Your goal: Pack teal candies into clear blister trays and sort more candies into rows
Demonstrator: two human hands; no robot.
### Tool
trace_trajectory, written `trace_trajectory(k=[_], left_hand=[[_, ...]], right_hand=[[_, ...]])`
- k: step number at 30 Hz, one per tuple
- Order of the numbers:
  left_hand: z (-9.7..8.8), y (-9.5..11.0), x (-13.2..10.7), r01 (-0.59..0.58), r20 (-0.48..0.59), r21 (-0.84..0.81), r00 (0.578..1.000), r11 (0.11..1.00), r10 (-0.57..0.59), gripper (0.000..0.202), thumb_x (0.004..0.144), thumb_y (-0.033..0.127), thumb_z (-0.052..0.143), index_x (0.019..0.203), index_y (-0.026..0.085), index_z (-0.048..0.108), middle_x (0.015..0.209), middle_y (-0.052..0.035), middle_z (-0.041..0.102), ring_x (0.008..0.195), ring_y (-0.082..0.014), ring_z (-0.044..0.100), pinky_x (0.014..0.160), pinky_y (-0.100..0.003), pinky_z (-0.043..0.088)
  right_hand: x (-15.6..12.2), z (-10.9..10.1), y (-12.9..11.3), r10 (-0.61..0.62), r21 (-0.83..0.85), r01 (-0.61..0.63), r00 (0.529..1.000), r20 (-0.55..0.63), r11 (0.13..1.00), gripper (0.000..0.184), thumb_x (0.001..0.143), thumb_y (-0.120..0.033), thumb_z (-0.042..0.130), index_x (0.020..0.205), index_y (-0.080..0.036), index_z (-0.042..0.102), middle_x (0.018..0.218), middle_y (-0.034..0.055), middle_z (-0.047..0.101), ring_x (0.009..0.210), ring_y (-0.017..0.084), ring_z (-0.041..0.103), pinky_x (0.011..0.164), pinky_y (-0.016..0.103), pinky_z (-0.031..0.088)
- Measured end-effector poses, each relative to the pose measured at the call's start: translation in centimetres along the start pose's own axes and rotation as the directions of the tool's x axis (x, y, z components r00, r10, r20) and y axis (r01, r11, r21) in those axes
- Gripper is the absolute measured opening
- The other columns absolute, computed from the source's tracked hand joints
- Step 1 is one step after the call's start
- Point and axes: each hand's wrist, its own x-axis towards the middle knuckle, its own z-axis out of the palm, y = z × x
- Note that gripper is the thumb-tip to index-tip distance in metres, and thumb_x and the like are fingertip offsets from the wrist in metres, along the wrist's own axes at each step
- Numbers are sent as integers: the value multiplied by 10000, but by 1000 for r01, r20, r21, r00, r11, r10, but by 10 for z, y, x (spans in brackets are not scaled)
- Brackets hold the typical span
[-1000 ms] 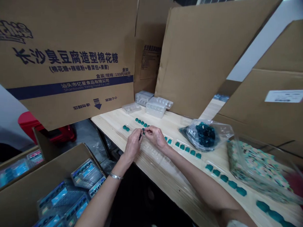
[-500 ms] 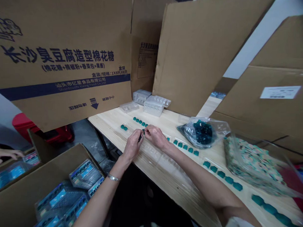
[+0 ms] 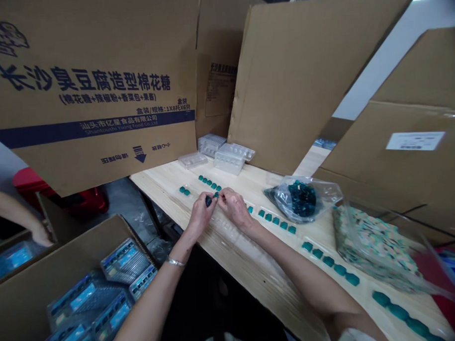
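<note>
The left hand [image 3: 201, 214] has its fingers closed on a small dark teal piece [image 3: 208, 201] above the worktop [image 3: 249, 269], just beside the right hand [image 3: 233, 207], whose pinched fingers may or may not hold anything.

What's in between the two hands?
The head view shows a small dark teal piece at the fingertips of the left hand, right beside the right hand.
</note>
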Motion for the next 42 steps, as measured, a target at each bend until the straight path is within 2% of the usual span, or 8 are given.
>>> trace_trajectory(k=[7, 11, 16, 23, 27, 34, 39, 42], left_hand=[[5, -2, -3, -100, -33, 109, 994, 989, 104, 61, 787, 212, 515, 831, 171, 505, 745, -18, 582, 666, -132, 554, 634, -264, 435], [3, 3, -9, -145, 14, 220, 989, 965, 145, 69, 822, 205, 463, 880, 168, 469, 770, -29, 564, 700, -148, 548, 647, -276, 423], [2, 10, -12, -187, 77, 259, 982, 948, 173, 53, 820, 173, 451, 872, 176, 444, 779, -31, 561, 704, -154, 551, 640, -276, 425], [6, 11, -15, -304, 180, 400, 951, 865, 251, 116, 821, 100, 387, 910, 162, 428, 761, -49, 548, 688, -169, 536, 617, -287, 423], [5, 12, -15, -302, 177, 456, 953, 837, 248, 153, 825, 79, 361, 940, 144, 439, 781, -71, 560, 706, -177, 541, 628, -293, 426], [7, 7, -5, -233, 129, 261, 970, 937, 205, 202, 797, 100, 426, 984, 149, 487, 839, -65, 587, 760, -164, 559, 686, -285, 436], [12, 9, 5, 75, 259, -55, 964, 996, -58, 235, 841, 242, 428, 1024, 137, 532, 529, 44, 487, 421, -96, 448, 462, -214, 377], [13, 10, 5, 2, 263, -30, 965, 1000, 6, 207, 790, 159, 479, 979, 137, 562, 604, 12, 561, 501, -107, 518, 523, -222, 417]], right_hand=[[-5, 9, 4, -31, -18, 32, 999, 36, 999, 118, 825, -136, 413, 773, -176, 511, 753, 50, 564, 690, 166, 536, 627, 262, 409], [-5, 12, 11, 44, 125, -42, 999, -9, 991, 100, 791, -147, 445, 709, -184, 490, 683, 16, 541, 645, 147, 528, 623, 255, 413], [-6, 16, 15, 153, 304, -141, 988, -16, 942, 105, 771, -227, 494, 869, -195, 473, 682, -20, 549, 598, 126, 537, 592, 239, 423], [-1, 22, 12, 337, 371, -296, 940, -52, 880, 180, 682, -160, 470, 850, -218, 440, 567, -79, 456, 505, 110, 481, 536, 215, 386], [-3, 18, 12, 290, 312, -256, 955, -67, 915, 219, 652, -137, 455, 851, -228, 447, 577, -79, 457, 525, 111, 483, 543, 209, 373], [-8, 5, 17, 268, 256, -256, 963, -16, 932, 278, 649, -145, 464, 913, -231, 463, 590, -82, 473, 519, 108, 475, 533, 208, 352], [-9, 2, 19, 312, 330, -302, 950, 24, 894, 283, 666, -166, 464, 943, -224, 470, 572, -91, 444, 502, 97, 457, 506, 196, 340], [-12, 3, 16, 282, 332, -269, 959, 10, 904, 263, 678, -168, 469, 933, -228, 487, 577, -89, 441, 506, 89, 452, 511, 193, 345]])
